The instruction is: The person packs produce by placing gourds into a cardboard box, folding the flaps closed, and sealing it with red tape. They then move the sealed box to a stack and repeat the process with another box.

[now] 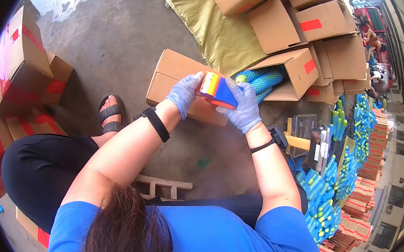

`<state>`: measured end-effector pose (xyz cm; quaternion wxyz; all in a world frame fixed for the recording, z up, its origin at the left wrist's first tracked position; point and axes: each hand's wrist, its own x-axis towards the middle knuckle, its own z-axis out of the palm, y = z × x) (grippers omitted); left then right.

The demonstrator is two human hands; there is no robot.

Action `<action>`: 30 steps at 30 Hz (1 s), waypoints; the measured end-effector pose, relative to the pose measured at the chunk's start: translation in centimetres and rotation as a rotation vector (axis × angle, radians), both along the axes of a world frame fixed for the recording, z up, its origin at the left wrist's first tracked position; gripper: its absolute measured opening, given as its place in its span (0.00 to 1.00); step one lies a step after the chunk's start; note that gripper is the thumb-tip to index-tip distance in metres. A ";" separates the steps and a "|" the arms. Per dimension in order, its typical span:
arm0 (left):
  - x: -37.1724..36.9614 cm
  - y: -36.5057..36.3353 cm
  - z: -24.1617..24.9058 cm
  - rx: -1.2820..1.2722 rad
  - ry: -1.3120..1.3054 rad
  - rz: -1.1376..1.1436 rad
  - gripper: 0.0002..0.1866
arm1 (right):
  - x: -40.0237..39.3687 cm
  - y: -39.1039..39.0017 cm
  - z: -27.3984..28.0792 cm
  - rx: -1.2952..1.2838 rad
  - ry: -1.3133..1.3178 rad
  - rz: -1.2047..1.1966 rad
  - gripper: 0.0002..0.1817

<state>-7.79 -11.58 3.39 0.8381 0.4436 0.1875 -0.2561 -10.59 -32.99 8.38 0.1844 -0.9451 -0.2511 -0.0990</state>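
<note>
Between my two gloved hands is a tape dispenser [218, 88], blue and red with a yellow and orange striped face. The fingers of my left hand [184, 93] close on its left end. My right hand [242, 106] wraps round its blue right side. Under both hands sits a closed cardboard box [174, 65] on the floor. Just beyond my right hand, an open cardboard box [302, 70] lies on its side. Long green vegetables in blue foam netting [266, 80] stick out of its mouth.
Stacked open cartons [274, 26] stand at the back on a yellow-green woven sack [196, 12]. Red-taped boxes [25, 66] are piled left. At right are a digital scale [319, 148] and heaps of netted vegetables [322, 191]. A wooden stool [169, 185] is under me. People work far off.
</note>
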 end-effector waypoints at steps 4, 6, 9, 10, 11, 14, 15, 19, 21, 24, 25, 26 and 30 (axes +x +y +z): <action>0.2 -0.2 -3.8 0.216 -0.210 0.133 0.18 | 1.4 0.2 1.2 0.026 0.138 0.160 0.44; 1.0 1.1 -4.5 0.518 -0.249 0.134 0.15 | 2.0 0.4 2.3 -0.101 0.123 0.175 0.42; 3.2 4.9 -5.1 0.792 -0.417 0.295 0.16 | 2.5 1.2 3.4 -0.243 0.132 0.199 0.37; 4.3 7.3 -4.8 0.814 -0.391 0.296 0.16 | 2.9 1.4 3.8 -0.265 0.145 0.211 0.34; 5.2 9.8 -5.5 0.904 -0.366 0.380 0.17 | 3.2 1.8 4.5 -0.262 0.144 0.211 0.34; 7.4 18.4 -13.0 0.934 -0.154 0.396 0.17 | 4.2 2.9 5.9 -0.487 0.297 0.179 0.30; 7.0 19.6 -13.8 1.006 -0.085 0.323 0.17 | 4.3 3.4 5.7 -0.487 0.295 0.185 0.30; 6.3 18.1 -19.0 0.946 -0.105 0.387 0.15 | 4.4 4.6 4.7 -0.488 0.292 0.129 0.24; 5.8 16.3 -20.2 0.971 -0.074 0.259 0.16 | 4.3 4.3 4.4 -0.466 0.254 0.141 0.25; 4.8 13.1 -22.0 1.181 -0.091 -0.062 0.17 | 4.0 5.1 4.9 -0.489 0.322 0.099 0.24; 4.6 11.5 -21.4 1.289 -0.149 -0.160 0.17 | 3.9 5.2 5.0 -0.489 0.323 0.097 0.24; 5.6 11.2 -18.7 1.185 -0.047 -0.348 0.18 | 3.7 5.4 5.2 -0.489 0.312 0.102 0.24; 7.6 10.3 -12.4 1.663 -0.071 -0.552 0.29 | 3.6 5.7 5.5 -0.487 0.303 0.106 0.25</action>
